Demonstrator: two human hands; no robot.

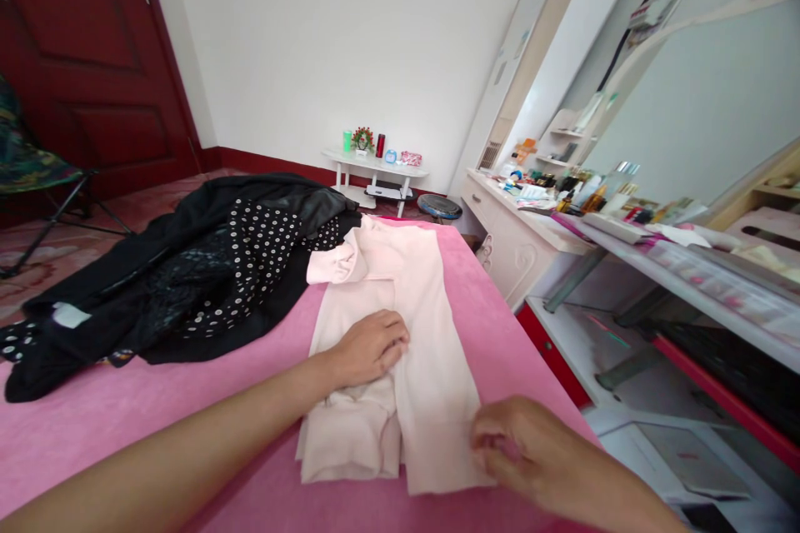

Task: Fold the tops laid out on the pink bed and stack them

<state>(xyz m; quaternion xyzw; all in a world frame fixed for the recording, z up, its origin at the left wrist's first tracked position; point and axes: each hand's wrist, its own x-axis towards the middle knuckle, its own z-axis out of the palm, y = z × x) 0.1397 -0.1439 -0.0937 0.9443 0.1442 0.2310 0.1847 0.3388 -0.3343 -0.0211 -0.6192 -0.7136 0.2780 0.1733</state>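
A pale pink garment (431, 375) lies partly folded over the near part of a pink-covered bed (250, 433). A rolled or bunched fabric piece, perhaps a collar or cuff, sits at its far left corner. My left hand (368, 346) rests on the middle of the garment with its fingers curled into the cloth along a fold. Lower right, my right hand (516, 445) pinches the garment's edge near its bottom corner, slightly blurred. Beside the garment on the left is a heap of black clothes (187, 266), one with white dots.
A white dresser (512, 241) crowded with bottles stands on the right, a glass-topped desk (687, 266) nearer. Against the back wall is a small white table (375, 165) with a plant and cups. A folding chair (43, 175) stands by the red door (87, 58).
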